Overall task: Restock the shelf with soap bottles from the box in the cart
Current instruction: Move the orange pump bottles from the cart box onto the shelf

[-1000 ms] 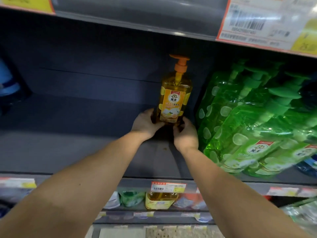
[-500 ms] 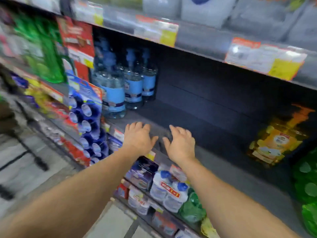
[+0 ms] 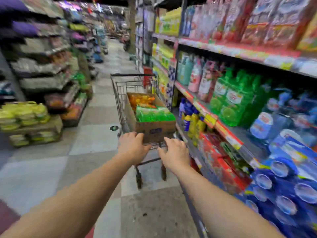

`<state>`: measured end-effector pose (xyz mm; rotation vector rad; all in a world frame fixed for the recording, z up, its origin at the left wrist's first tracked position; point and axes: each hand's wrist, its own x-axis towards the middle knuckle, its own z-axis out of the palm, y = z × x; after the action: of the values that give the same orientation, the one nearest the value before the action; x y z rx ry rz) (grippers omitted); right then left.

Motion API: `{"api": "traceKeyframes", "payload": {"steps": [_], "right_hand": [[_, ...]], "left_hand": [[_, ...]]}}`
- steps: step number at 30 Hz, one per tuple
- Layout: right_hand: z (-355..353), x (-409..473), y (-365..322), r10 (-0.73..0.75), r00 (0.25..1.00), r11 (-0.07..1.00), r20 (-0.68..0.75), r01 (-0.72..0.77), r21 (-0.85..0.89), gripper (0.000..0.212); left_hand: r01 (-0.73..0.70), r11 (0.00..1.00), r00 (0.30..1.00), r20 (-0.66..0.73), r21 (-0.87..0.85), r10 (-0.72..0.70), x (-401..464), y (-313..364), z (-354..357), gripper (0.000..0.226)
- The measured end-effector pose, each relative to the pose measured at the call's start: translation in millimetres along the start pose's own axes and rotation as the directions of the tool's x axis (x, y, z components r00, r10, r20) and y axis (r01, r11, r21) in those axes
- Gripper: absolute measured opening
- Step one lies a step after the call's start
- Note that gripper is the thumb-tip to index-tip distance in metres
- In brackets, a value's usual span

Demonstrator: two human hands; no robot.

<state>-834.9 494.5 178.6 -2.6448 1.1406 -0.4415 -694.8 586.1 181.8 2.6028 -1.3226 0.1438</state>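
Note:
A wire shopping cart (image 3: 120,86) stands in the aisle ahead of me, beside the right-hand shelving. In it sits a brown cardboard box (image 3: 154,129) holding orange soap bottles (image 3: 140,100) at its far end and green soap bottles (image 3: 154,114) at its near end. My left hand (image 3: 132,146) and my right hand (image 3: 175,152) are stretched out side by side just short of the box's near wall, fingers spread, holding nothing. The picture is blurred by motion.
Shelves (image 3: 228,134) on my right carry green bottles (image 3: 231,100), pink bottles (image 3: 197,78) and blue bottles (image 3: 274,121), with blue packs (image 3: 283,177) lower down. Across the tiled aisle (image 3: 85,143) stand more shelves and stacked yellow packs (image 3: 22,115).
I let go of the orange bottle on the shelf, drew both hands back and turned left. The view swung from the shelf to the cart, and both hands now reach toward the box.

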Motion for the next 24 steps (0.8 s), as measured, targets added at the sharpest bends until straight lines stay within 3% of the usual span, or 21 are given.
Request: {"api": "traceKeyframes", "payload": {"steps": [5, 9, 24], "right_hand": [[42.0, 80.4, -62.3, -0.079, 0.994, 0.995, 0.08, 0.074, 0.065, 0.054], [75.1, 143.6, -76.5, -0.099, 0.99, 0.993, 0.104, 0.091, 0.079, 0.054], [134.4, 504.2, -10.6, 0.017, 0.988, 0.999, 0.153, -0.022, 0.031, 0.059]], "left_hand": [[0.191, 0.982, 0.982, -0.002, -0.002, -0.191, 43.3, -90.2, 3.0, 0.059], [0.245, 0.97, 0.97, 0.01, -0.005, -0.245, 93.5, -125.2, 21.8, 0.061], [0.398, 0.847, 0.917, 0.135, -0.352, -0.375, 420.2, -161.4, 111.5, 0.073]]}}
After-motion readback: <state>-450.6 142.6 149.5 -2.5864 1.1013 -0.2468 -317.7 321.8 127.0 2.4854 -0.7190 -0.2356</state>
